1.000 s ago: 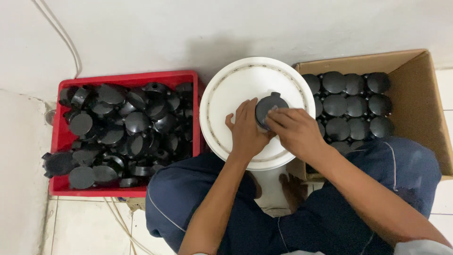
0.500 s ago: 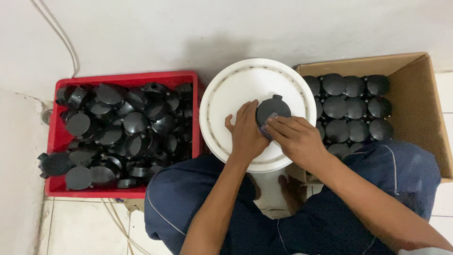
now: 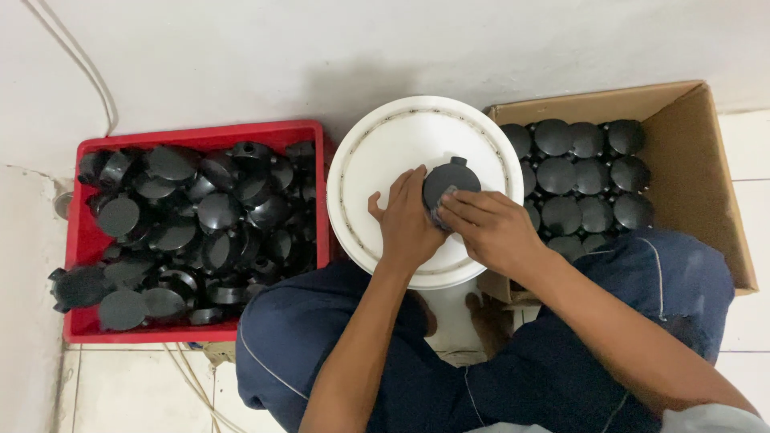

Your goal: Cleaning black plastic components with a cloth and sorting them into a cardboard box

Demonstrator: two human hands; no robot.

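Note:
A round black plastic box [image 3: 451, 178] with a small stub on its far side rests on a white bucket lid [image 3: 377, 152]. My left hand [image 3: 405, 224] grips its left edge. My right hand [image 3: 489, 228] presses its fingertips and a small purplish pad against the box's near side. Both forearms reach up from my lap, over dark blue trousers.
A red crate [image 3: 88, 232] heaped with loose black round boxes stands at the left. A cardboard carton [image 3: 706, 168] at the right holds neat rows of the same black boxes. White cables [image 3: 80, 60] run down the wall at top left.
My right hand has rubbed slightly across the box's near side while my left hand kept hold. The camera has shifted, so everything sits a little further left.

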